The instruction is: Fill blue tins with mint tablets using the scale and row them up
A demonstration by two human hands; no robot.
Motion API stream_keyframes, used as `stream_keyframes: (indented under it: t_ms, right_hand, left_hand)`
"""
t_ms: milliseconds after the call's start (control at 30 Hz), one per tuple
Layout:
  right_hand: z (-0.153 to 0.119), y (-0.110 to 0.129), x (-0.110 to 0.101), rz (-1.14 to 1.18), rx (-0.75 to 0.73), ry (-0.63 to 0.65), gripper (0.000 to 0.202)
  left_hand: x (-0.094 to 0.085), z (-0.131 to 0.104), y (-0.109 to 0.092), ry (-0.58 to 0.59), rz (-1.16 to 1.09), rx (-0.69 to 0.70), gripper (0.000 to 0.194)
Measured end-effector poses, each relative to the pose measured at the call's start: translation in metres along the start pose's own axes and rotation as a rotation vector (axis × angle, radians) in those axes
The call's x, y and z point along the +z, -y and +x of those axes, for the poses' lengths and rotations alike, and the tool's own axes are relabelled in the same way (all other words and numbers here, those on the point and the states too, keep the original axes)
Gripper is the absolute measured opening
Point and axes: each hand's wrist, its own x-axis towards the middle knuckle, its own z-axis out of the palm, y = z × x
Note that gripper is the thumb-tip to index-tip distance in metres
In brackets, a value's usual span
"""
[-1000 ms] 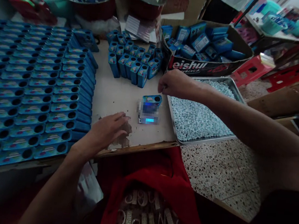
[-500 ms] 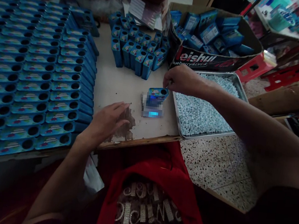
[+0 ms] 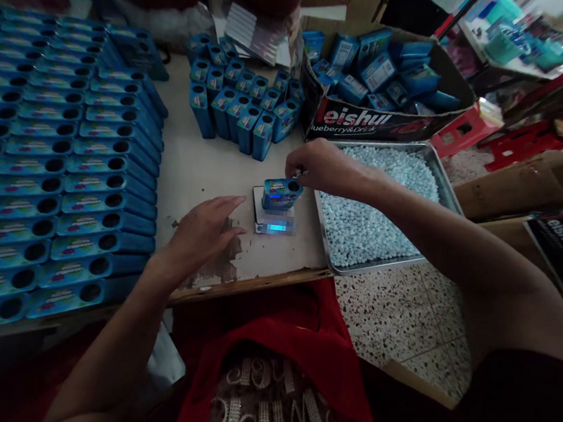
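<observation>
Pinched tight, the right hand [image 3: 324,165] is holding a pale bit [image 3: 299,172], too small to identify, just above a blue container [image 3: 279,199], while the left hand [image 3: 199,229] is hanging with fingers spread beside a scale [image 3: 276,228]. Rows of blue cases [image 3: 90,183] with holed tops are filling the left side of the table [image 3: 185,167]; a printed cardboard box [image 3: 365,124] is holding jumbled blue packs [image 3: 378,77] behind a metal tray [image 3: 380,267] bearing pale blue pellets [image 3: 360,229]. Clustered blue tubs [image 3: 248,121] are standing upright beside the box. Nearer the hands, the lit scale is bearing the lone container, its hole facing up
</observation>
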Motion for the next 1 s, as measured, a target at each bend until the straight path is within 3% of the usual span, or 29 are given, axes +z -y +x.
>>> stream_keyframes:
  t_ms: [333,500,767,867,1000]
  right_hand:
    - [0.003,-0.003,0.015,0.090,0.082,-0.081,0.014]
    - [0.000,-0.010,0.017,0.151,0.032,-0.151,0.010]
    - [0.006,0.010,0.011,-0.094,0.029,-0.016,0.026]
    - [0.005,-0.010,0.013,-0.106,0.034,-0.082,0.024]
    - [-0.026,-0.070,0.030,-0.096,0.165,-0.129,0.016]
  left_hand:
    - [-0.001,0.011,-0.004,-0.035,0.008,0.048,0.060]
    - [-0.003,0.016,-0.007,-0.063,-0.002,0.035,0.062]
    - [0.004,0.018,-0.004,-0.075,-0.014,0.017,0.060]
    - [0.003,0.016,-0.001,-0.070,-0.034,-0.001,0.061]
    - [0.001,0.017,0.003,-0.059,-0.114,-0.071,0.064]
